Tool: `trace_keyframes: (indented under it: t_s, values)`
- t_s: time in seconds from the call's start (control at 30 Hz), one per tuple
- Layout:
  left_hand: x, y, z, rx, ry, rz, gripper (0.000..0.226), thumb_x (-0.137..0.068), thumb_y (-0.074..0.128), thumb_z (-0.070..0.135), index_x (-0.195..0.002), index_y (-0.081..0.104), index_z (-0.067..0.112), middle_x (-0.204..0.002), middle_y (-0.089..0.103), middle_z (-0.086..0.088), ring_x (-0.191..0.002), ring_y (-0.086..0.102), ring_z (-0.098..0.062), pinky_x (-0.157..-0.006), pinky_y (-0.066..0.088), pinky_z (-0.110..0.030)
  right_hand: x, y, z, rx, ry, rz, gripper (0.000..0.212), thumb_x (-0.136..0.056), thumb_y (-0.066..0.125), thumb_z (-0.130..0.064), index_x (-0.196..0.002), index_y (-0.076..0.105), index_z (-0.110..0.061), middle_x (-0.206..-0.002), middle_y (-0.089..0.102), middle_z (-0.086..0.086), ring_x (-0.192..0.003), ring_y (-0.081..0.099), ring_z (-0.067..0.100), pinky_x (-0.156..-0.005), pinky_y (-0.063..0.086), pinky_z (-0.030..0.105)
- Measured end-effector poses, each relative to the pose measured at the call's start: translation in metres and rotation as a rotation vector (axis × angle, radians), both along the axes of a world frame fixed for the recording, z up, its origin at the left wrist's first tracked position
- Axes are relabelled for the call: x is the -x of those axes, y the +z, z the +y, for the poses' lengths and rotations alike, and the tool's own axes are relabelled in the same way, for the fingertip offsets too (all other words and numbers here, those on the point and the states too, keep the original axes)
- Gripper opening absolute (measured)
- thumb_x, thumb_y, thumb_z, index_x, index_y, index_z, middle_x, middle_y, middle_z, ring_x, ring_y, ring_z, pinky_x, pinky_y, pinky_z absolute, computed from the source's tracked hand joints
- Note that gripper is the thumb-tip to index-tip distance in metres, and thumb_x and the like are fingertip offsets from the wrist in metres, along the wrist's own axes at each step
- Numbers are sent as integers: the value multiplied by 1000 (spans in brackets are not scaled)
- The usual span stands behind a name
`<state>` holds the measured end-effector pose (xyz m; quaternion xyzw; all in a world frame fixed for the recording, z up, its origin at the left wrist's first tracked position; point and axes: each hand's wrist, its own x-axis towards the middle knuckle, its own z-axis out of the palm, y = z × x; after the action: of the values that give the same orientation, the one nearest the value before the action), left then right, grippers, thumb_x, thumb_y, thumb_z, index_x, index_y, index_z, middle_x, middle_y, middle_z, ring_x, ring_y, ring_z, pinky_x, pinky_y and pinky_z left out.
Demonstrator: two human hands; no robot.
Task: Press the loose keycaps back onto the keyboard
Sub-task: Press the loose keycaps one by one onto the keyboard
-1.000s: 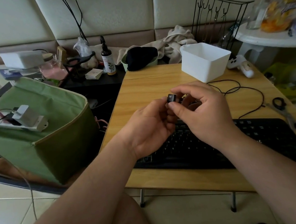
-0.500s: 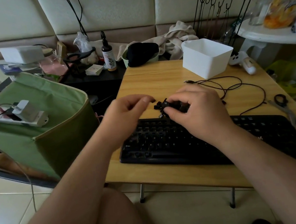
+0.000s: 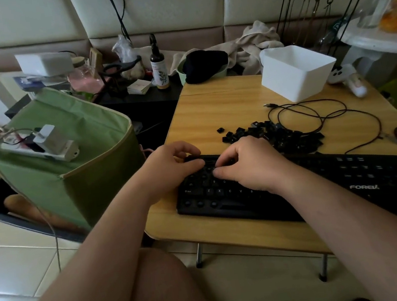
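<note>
1. There is one view only: a wide-angle camera worn on the person's head.
2. It looks forward and down, over both forearms, onto the counter (image 3: 211, 103) straight ahead.
3. It sits near: the hands, left (image 3: 169, 169) and right (image 3: 250, 166), and the keyboard (image 3: 323, 184) fill the middle of the view, and a thigh fills the bottom edge.
4. The wide lens bends the edges; it takes in the floor and a green bag (image 3: 69, 172) at left, a padded wall across the top, and a white side table (image 3: 379, 38) at far right.
5. With one view, nothing is shared with another.
</note>
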<state>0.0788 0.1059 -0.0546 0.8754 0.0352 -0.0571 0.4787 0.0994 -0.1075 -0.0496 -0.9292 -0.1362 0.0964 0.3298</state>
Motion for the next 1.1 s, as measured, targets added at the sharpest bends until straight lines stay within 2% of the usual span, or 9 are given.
trace_keyframes:
  t_s: [0.13,0.3,0.37,0.53,0.73,0.83,0.9,1.0,1.1]
  values:
    - [-3,-1,-3,16,-43,45,25,-85,83,39,-106,70,39,-112,66,9,-92,68,-10,-68,53,-21,1,5,5,53,20,49,14,-78,80,-57,-86,78,-46,-97,66,-20,-122,50,27,-100,50,46]
    - [-7,-8,-3,-79,-56,57,47,-58,79,69,-101,67,55,-115,65,5,-107,65,-21,-86,62,-41,2,3,11,26,-27,26,11,-74,80,-57,-80,75,-49,-90,68,-21,-116,54,27,-94,53,47]
    - [-9,-10,-4,-72,-55,59,51,-53,77,72,-100,65,57,-117,64,5,-108,64,-23,-87,62,-44,2,2,12,10,-31,34,9,-74,80,-57,-80,73,-54,-87,69,-21,-117,55,27,-96,52,50]
    - [-10,-12,-5,-30,-46,64,56,-50,79,72,-101,63,57,-117,66,7,-107,66,-23,-85,63,-44,3,1,11,-1,-42,35,7,-82,77,-50,-78,73,-55,-88,67,-23,-122,52,27,-102,48,53]
    - [-11,-16,-4,-54,-47,61,55,-53,80,76,-102,61,62,-121,64,7,-116,62,-28,-91,60,-50,9,1,11,11,-78,9,12,-88,74,-44,-76,74,-42,-91,63,-25,-130,40,26,-106,42,56]
    - [-10,-14,-4,-23,-50,75,53,-54,81,72,-102,62,59,-122,63,4,-108,67,-24,-84,64,-44,13,2,10,15,-66,2,10,-89,74,-45,-80,73,-41,-91,61,-25,-128,39,23,-105,42,54]
    - [-10,-13,-2,6,-51,78,46,-63,84,63,-104,64,55,-121,64,4,-102,70,-22,-81,65,-42,14,1,8,15,-57,-4,10,-89,74,-47,-82,73,-41,-92,60,-25,-127,40,21,-105,41,53]
    - [-10,-13,-1,35,-43,66,32,-84,83,42,-109,65,49,-119,64,5,-102,70,-20,-84,64,-43,16,1,7,8,-59,-13,11,-89,74,-49,-81,73,-41,-93,59,-24,-127,40,21,-105,42,54]
    - [-10,-13,-1,68,-36,74,27,-94,75,29,-115,66,42,-119,63,5,-104,68,-20,-88,63,-44,17,0,7,11,-68,-34,9,-90,72,-46,-83,75,-41,-92,57,-26,-128,40,22,-106,42,53]
